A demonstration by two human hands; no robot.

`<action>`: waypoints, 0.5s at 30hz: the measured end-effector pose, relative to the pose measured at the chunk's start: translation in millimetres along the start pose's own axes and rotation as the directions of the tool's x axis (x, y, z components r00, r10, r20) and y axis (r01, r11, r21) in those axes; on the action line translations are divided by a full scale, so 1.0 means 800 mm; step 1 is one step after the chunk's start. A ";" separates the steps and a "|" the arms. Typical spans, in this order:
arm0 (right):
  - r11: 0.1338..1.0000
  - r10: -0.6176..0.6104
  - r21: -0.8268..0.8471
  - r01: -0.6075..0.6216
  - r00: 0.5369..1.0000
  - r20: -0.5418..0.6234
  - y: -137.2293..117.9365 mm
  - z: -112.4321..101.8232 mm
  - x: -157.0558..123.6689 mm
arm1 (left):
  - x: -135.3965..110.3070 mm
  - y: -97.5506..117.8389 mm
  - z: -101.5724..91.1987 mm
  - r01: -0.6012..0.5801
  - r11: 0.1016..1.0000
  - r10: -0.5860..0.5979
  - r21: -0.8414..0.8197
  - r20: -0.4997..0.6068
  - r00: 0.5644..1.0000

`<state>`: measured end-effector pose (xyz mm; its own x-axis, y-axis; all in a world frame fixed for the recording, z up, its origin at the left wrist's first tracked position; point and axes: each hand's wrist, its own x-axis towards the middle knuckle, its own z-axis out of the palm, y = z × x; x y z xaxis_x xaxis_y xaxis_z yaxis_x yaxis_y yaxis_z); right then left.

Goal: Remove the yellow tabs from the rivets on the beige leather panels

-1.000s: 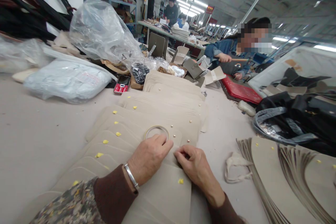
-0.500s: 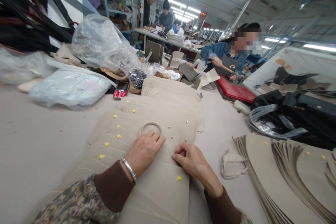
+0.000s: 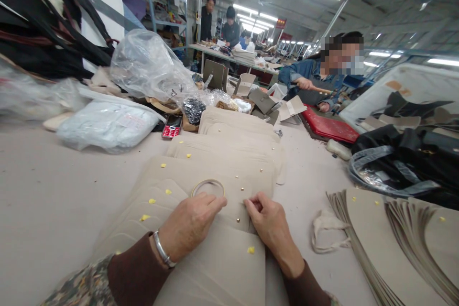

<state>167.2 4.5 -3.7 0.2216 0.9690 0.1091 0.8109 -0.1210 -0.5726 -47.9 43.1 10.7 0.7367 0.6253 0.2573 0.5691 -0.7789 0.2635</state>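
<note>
Overlapping beige panels (image 3: 229,267) lie in a staggered row before me, with small gold studs and yellow tabs along them. A narrow roll of tape (image 3: 224,187) stands tilted at my left hand (image 3: 193,222), whose fingers are closed on its lower edge. My right hand (image 3: 270,220) is closed in a pinch over the panels' right edge; anything between its fingertips is too small to make out. Between the hands a gold stud (image 3: 238,220) shows on a panel. One yellow tab (image 3: 250,250) sits on the nearest panel, below the right hand.
Fanned beige pieces (image 3: 373,239) and a cloth loop (image 3: 328,232) lie at right, near a black bag (image 3: 405,158). Beyond are a red pad (image 3: 328,124) and a co-worker (image 3: 301,76) holding a wooden-handled tool. A phone (image 3: 172,126) and plastic-wrapped bundle (image 3: 107,124) are at left.
My hands have drawn slightly apart, the right one moving right and the left one slightly down and left. A gold stud now shows between them. The view has shifted slightly.
</note>
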 end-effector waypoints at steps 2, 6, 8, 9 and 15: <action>0.979 -0.062 0.192 0.063 0.998 -0.014 -0.004 -0.004 -0.004 | -0.004 0.000 0.005 -0.066 0.985 0.045 -0.157 -0.131 0.990; 0.863 -0.307 0.416 0.288 0.951 -0.021 -0.026 -0.016 -0.014 | -0.006 0.007 0.010 -0.121 0.941 0.059 -0.315 -0.199 0.978; 0.816 -0.426 0.419 0.398 0.904 -0.031 -0.036 -0.018 -0.018 | -0.005 0.011 0.009 -0.104 0.946 0.042 -0.307 -0.201 0.979; 0.801 -0.464 0.411 0.436 0.885 -0.034 -0.039 -0.018 -0.019 | -0.005 0.013 0.008 -0.098 0.952 0.035 -0.290 -0.212 0.977; 0.787 -0.537 0.288 0.546 0.836 -0.117 -0.037 -0.004 -0.021 | -0.003 0.018 0.007 -0.091 0.975 0.045 -0.201 -0.219 0.975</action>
<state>141.2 -8.8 14.1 -0.1869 0.8496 0.4932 0.6029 0.4956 -0.6253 -39.2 30.2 8.6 0.6638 0.5845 0.4666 0.4152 -0.8069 0.4202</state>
